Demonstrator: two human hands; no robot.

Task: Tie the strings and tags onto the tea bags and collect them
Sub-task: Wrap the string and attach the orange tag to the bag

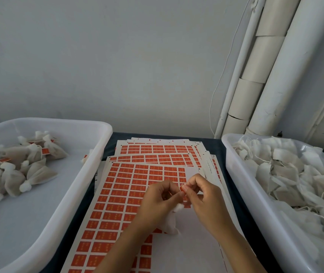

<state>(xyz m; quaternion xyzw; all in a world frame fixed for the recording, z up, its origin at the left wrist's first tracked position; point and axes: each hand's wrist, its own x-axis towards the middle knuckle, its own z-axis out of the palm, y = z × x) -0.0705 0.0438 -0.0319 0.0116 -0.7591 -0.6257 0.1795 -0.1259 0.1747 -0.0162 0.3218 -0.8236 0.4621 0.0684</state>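
Note:
A white tea bag (pixel 170 221) hangs under my left hand (pixel 157 201), which grips its gathered top. My right hand (pixel 202 196) meets the left above the sheets, and both hands pinch a small red tag (pixel 182 188) between fingertips. Sheets of red tag stickers (pixel 125 186) lie stacked on the dark table between two tubs. The left white tub (pixel 98 154) holds several tied tea bags (pixel 21 164) with red tags. The right white tub (pixel 236 174) is heaped with untied tea bags and strings (pixel 287 170).
White pipes (pixel 271 75) and a thin white cable (pixel 216 91) run down the wall behind the right tub. The dark table (pixel 110 142) shows between the tubs and sheets. The lower sheet has a blank white area (pixel 192 249) where tags are gone.

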